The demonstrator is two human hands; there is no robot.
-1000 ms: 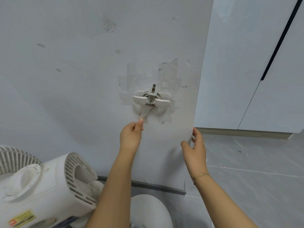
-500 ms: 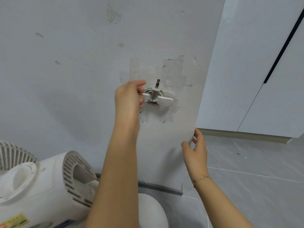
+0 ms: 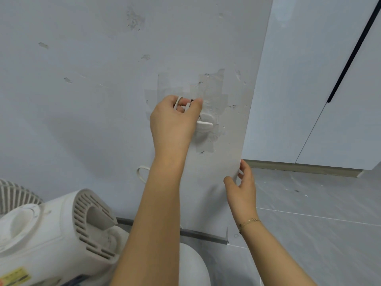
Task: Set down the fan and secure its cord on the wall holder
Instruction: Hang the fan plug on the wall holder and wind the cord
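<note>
Head view: left hand (image 3: 173,122) pinches cord (image 3: 179,101) at wall holder (image 3: 205,123); right hand (image 3: 242,187) relaxed.

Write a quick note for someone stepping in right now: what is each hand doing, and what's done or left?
Left hand: pinches the thin white fan cord at the white winged plastic wall holder.
Right hand: open, holds nothing, fingertips by the wall corner.
White plastic fan: lower left, by the wall; a cord loop hangs below the holder.
Done: fan seemingly set down.
Left: finish securing the cord, then let go.
</note>
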